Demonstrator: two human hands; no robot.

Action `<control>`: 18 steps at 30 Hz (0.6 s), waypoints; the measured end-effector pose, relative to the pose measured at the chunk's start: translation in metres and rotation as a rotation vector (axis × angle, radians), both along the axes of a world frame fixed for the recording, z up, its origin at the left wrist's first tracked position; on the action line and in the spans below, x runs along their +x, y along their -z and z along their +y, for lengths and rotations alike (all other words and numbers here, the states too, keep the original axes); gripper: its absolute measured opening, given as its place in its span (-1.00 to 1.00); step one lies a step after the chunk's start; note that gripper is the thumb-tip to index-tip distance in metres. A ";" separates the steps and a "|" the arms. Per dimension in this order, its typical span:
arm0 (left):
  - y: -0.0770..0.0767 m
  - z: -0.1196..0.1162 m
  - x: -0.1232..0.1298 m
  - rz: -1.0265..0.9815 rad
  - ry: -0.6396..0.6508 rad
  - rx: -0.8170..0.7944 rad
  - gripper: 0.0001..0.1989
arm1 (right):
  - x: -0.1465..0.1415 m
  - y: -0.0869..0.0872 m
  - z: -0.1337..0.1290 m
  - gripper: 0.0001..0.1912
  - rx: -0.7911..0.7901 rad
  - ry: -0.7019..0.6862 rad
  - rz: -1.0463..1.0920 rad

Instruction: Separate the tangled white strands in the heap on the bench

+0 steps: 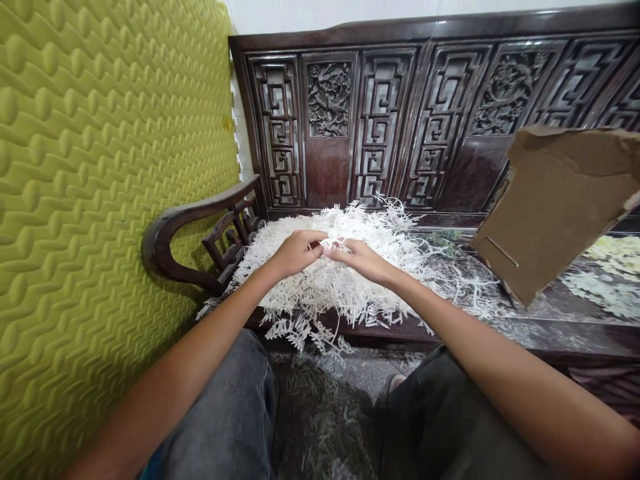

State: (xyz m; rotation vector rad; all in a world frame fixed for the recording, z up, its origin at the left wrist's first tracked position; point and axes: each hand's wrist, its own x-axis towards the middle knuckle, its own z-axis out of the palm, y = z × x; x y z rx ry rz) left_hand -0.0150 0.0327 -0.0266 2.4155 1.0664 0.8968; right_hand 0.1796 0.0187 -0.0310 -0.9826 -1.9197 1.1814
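Pinching white sprigs [334, 245], two hands [299, 253] [367, 260] (bare), one white heap [340, 293]

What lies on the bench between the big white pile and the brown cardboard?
In the head view, some loose white sprigs and a small greenish piece lie between the white pile and the cardboard.

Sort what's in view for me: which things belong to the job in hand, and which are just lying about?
In the job:
Left hand and right hand, pinching a white sprig
Pile of white sprigs around them

Apparently just lying about:
Cardboard, right of the pile
Pale yellow pieces, far right
Floor scraps
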 end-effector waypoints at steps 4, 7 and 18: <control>0.001 0.001 -0.001 -0.062 -0.098 0.034 -0.63 | 0.000 0.002 -0.003 -0.65 0.059 -0.080 -0.115; 0.005 0.011 -0.002 -0.147 -0.088 0.014 -0.64 | -0.005 -0.001 -0.009 -0.55 0.088 -0.048 -0.065; 0.049 0.037 -0.117 -0.279 -0.630 -0.060 -0.73 | -0.012 -0.026 -0.050 -0.62 0.158 -0.136 -0.033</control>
